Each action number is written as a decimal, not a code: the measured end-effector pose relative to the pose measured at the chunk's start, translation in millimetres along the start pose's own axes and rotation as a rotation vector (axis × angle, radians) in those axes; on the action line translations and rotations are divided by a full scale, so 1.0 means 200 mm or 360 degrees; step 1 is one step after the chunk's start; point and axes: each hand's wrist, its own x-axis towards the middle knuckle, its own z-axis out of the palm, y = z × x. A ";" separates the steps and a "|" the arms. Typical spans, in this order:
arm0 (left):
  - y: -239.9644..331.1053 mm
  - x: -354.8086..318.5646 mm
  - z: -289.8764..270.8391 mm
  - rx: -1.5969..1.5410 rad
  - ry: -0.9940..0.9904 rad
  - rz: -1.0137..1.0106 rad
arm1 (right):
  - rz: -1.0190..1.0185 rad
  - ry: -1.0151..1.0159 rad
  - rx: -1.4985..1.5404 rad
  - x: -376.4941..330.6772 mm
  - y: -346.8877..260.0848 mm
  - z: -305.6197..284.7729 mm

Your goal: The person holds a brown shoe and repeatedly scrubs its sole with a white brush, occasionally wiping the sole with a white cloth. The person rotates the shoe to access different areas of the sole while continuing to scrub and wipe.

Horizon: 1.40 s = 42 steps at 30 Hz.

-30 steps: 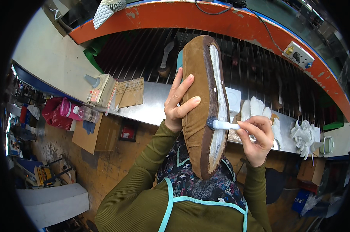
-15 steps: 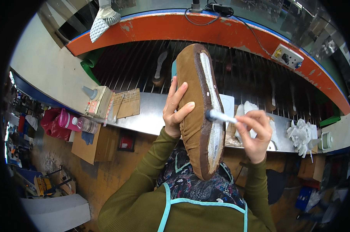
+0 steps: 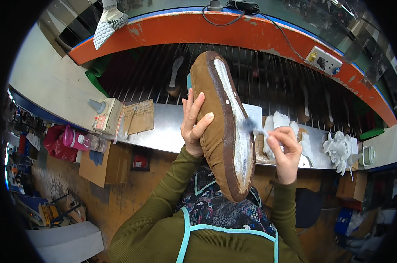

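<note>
Head view, and I stand here seeing a person hold a big brown shoe (image 3: 214, 122) up in the air, in front of the worktop (image 3: 165, 129). The left hand (image 3: 193, 131) has a wide grip, with its fingers and thumb on the soft side of the shoe. The shoe leans a bit, and its long white bottom faces the right side. The right hand (image 3: 286, 153) has a narrow grip, pinching the end of a small brush (image 3: 262, 132). The dark brush hairs are blurry by the white bottom, so I cannot tell if they touch it. On the worktop, a flat bit of brown card (image 3: 142, 119) lies to the left, and crumpled white gloves (image 3: 337, 151) sit to the right. Behind the shoe run thin metal bars (image 3: 132, 87).
</note>
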 end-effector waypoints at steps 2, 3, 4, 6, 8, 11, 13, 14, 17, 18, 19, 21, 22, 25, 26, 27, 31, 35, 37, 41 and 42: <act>0.00 -0.01 0.00 0.0025 -0.0003 -0.0006 | 0.0083 0.0035 -0.0027 -0.04 0.03 0.02; 0.00 -0.01 0.00 0.0041 -0.0002 -0.0009 | 0.0106 0.0047 -0.0070 -0.06 0.04 0.03; 0.00 -0.02 0.00 0.0065 -0.0010 -0.0028 | 0.0295 0.0021 0.0137 -0.10 0.04 0.04; -0.01 -0.02 -0.01 0.0144 -0.0045 -0.0026 | 0.0405 -0.0092 0.0210 -0.16 0.01 0.00; -0.03 -0.03 -0.02 0.0231 -0.0081 -0.0032 | 0.0479 -0.0160 0.0237 -0.23 -0.04 -0.05; -0.05 -0.05 -0.04 0.0326 -0.0143 -0.0063 | 0.0383 -0.0103 0.0231 -0.33 -0.10 -0.06; -0.06 -0.06 -0.05 0.0343 -0.0170 -0.0080 | 0.0364 -0.0073 0.0159 -0.35 -0.10 -0.05; -0.07 -0.07 -0.05 0.0348 -0.0181 -0.0087 | 0.0365 -0.0052 0.0125 -0.36 -0.10 -0.04; -0.06 -0.08 -0.06 0.0338 -0.0206 -0.0102 | 0.0348 -0.0026 0.0042 -0.35 -0.09 -0.01; -0.06 -0.09 -0.06 0.0332 -0.0212 -0.0107 | 0.0338 -0.0020 0.0023 -0.35 -0.08 0.00; -0.06 -0.09 -0.06 0.0337 -0.0224 -0.0101 | 0.0326 -0.0015 0.0000 -0.34 -0.08 0.01; -0.06 -0.10 -0.07 0.0352 -0.0245 -0.0088 | 0.0265 -0.0003 -0.0083 -0.32 -0.07 0.03; -0.05 -0.10 -0.07 0.0351 -0.0248 -0.0085 | 0.0234 0.0001 -0.0121 -0.30 -0.06 0.04; -0.04 -0.10 -0.08 0.0347 -0.0252 -0.0072 | 0.0146 -0.0001 -0.0207 -0.25 -0.05 0.07; -0.04 -0.10 -0.08 0.0345 -0.0251 -0.0067 | 0.0118 -0.0003 -0.0231 -0.23 -0.05 0.07; -0.04 -0.10 -0.08 0.0339 -0.0250 -0.0064 | 0.0089 -0.0005 -0.0255 -0.22 -0.05 0.08; -0.05 -0.09 -0.08 0.0349 -0.0252 -0.0032 | -0.0012 -0.0002 -0.0325 -0.14 -0.03 0.10; -0.06 -0.08 -0.09 0.0363 -0.0245 -0.0018 | -0.0146 0.0012 -0.0461 -0.07 -0.02 0.11; -0.06 -0.08 -0.09 0.0371 -0.0242 -0.0015 | -0.0210 0.0019 -0.0497 -0.04 -0.01 0.11; -0.08 -0.06 -0.08 0.0376 -0.0226 -0.0025 | -0.0241 -0.0075 -0.0410 0.00 0.00 0.08; -0.08 -0.06 -0.08 0.0372 -0.0223 -0.0037 | -0.0225 -0.0126 -0.0389 0.00 0.01 0.06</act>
